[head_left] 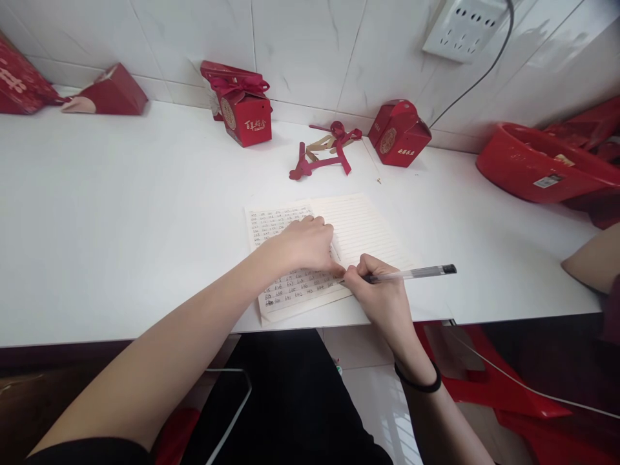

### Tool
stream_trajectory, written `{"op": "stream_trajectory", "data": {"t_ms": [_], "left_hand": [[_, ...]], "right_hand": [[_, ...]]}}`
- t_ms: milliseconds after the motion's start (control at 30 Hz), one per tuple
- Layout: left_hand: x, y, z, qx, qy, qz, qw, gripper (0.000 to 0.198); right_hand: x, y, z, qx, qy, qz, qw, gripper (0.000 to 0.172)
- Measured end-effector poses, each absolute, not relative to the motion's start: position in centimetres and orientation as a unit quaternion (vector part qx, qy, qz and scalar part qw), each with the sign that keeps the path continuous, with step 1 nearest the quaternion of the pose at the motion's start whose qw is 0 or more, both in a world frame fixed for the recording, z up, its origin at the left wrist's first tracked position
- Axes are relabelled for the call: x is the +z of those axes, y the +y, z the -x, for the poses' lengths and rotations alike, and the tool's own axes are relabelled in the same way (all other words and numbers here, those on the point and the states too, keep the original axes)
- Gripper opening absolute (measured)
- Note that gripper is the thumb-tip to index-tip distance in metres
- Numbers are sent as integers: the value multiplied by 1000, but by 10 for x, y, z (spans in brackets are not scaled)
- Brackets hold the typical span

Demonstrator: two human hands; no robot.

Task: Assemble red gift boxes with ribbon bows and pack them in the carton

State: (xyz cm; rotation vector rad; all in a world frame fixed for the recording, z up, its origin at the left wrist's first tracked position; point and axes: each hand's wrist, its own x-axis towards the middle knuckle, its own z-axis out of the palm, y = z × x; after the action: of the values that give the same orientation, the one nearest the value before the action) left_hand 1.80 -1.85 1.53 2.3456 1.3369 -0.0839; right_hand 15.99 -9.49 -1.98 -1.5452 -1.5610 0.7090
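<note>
A lined notebook page [358,229] lies on the white counter [121,219], its left part filled with rows of small handwritten numbers. My left hand [303,244] rests on the written part with its fingers curled, pressing the paper down. My right hand [380,294] pinches a clear pen [411,273] with a black cap end. The pen's tip touches the paper just below my left fingertips.
Red gift boxes [245,106] [400,132] and a loose red ribbon [324,152] stand along the tiled wall. A red basin [542,165] sits at the right. Another person's arm [593,258] shows at the right edge. A wall socket [462,26] with a cable is above.
</note>
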Motion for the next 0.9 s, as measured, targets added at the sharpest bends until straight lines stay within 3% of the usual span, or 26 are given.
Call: {"op": "stream_trajectory", "data": {"t_ms": [900], "left_hand": [[15, -20, -17, 7, 474, -853, 217, 45]], "right_hand": [[-21, -94, -160, 270, -617, 606, 424, 31]]}}
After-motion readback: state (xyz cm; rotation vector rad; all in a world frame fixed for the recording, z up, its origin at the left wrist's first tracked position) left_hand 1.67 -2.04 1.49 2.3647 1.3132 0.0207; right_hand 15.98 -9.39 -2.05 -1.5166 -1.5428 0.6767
